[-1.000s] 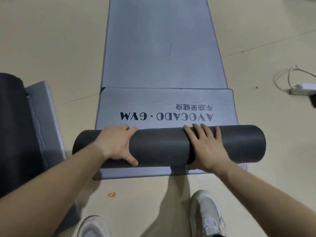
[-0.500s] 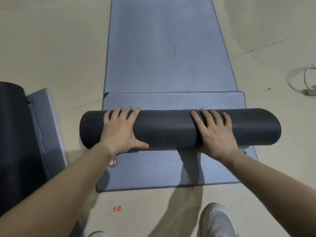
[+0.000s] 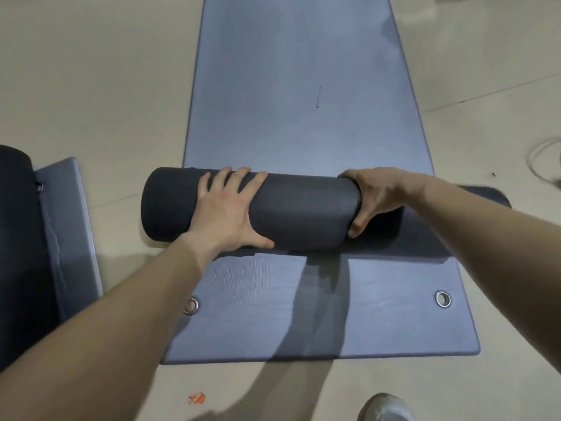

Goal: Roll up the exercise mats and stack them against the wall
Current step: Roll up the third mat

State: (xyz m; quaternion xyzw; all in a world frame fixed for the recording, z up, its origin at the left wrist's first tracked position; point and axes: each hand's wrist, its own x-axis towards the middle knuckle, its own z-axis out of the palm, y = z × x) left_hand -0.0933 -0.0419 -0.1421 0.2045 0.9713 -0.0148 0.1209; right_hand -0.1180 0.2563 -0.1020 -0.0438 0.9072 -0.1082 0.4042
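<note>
At the near edge a grey shoe (image 3: 385, 408) and a small orange scrap (image 3: 196, 398) are on the beige floor (image 3: 91, 71). Next lies a flat blue mat (image 3: 379, 326) with two metal eyelets (image 3: 443, 299). Across it rests the dark rolled mat (image 3: 303, 208). The left hand (image 3: 226, 214) presses on it with fingers spread. The right hand (image 3: 373, 196) is curled round it, thumb on the near side. At the left edge lies another dark roll (image 3: 15, 238).

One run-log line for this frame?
step: roll-up | left hand: flat on dark roll | right hand: curled round dark roll | blue mat: flat beneath dark roll | stacking: not yet done
</note>
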